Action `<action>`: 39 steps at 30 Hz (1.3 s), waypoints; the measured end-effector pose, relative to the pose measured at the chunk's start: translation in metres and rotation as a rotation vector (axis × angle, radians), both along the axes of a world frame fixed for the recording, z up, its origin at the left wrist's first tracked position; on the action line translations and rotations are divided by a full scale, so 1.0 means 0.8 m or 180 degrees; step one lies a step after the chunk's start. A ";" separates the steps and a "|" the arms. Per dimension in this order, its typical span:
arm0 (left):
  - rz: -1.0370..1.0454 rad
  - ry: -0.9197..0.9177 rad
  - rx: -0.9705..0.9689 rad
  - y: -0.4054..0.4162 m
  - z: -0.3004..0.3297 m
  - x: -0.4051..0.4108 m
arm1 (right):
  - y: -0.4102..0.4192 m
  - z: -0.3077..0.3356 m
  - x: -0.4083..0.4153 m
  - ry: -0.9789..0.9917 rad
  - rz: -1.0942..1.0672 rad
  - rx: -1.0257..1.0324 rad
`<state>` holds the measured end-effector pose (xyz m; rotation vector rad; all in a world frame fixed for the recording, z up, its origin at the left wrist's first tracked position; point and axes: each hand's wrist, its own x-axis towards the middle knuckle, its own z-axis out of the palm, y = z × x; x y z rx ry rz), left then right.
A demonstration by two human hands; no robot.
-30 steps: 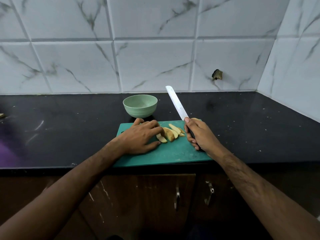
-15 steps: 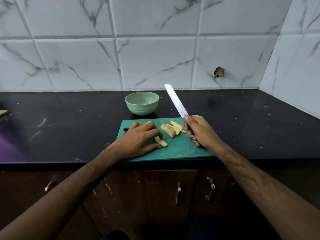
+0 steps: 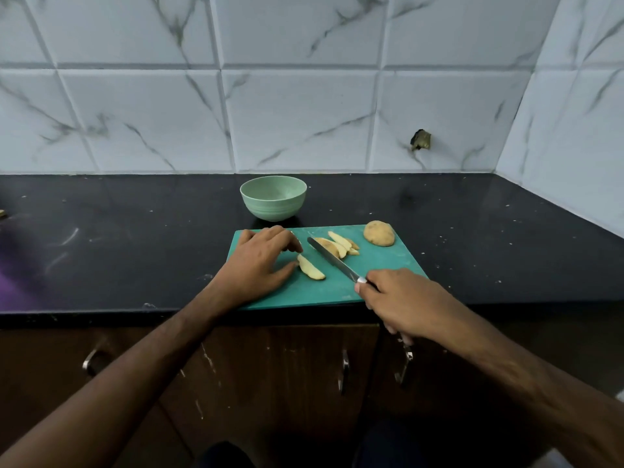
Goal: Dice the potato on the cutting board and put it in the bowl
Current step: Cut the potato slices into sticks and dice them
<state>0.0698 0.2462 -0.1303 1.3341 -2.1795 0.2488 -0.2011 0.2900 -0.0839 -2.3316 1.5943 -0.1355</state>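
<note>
Gripping the knife [image 3: 332, 260] by its handle, the right hand [image 3: 401, 304] sits at the near right edge of the green cutting board [image 3: 388, 265] — fingers curled tight round it, blade angled away to the left. Just left of the blade lies one potato wedge [image 3: 310, 267], its near end touching the left hand [image 3: 258, 265], whose fingers rest loosely spread on the board, holding nothing. Beyond the blade sits a cluster of potato wedges [image 3: 339, 244]; an uncut potato half [image 3: 379, 233] lies farther right. Beyond the left hand stands the pale green bowl [image 3: 273, 201] on the black counter [image 3: 135, 241]. No writing is readable.
</note>
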 end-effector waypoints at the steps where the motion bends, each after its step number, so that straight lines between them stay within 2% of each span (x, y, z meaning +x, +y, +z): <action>1: -0.0028 -0.0081 0.0012 0.001 0.000 -0.001 | 0.002 -0.003 0.001 0.0003 -0.0004 0.0012; 12: -0.0086 -0.0246 -0.0011 0.007 0.006 -0.002 | 0.006 -0.012 0.014 -0.0095 0.0111 0.0210; 17: -0.0097 -0.0260 -0.0018 0.008 0.006 -0.003 | 0.007 -0.006 0.016 -0.0079 0.0098 -0.0038; 31: -0.0144 -0.0310 -0.0186 0.006 0.000 0.002 | 0.035 -0.018 0.031 0.0735 0.0310 -0.0991; 39: -0.0186 -0.0270 -0.0412 0.006 -0.001 0.001 | 0.033 -0.022 0.032 0.0878 0.0320 -0.1148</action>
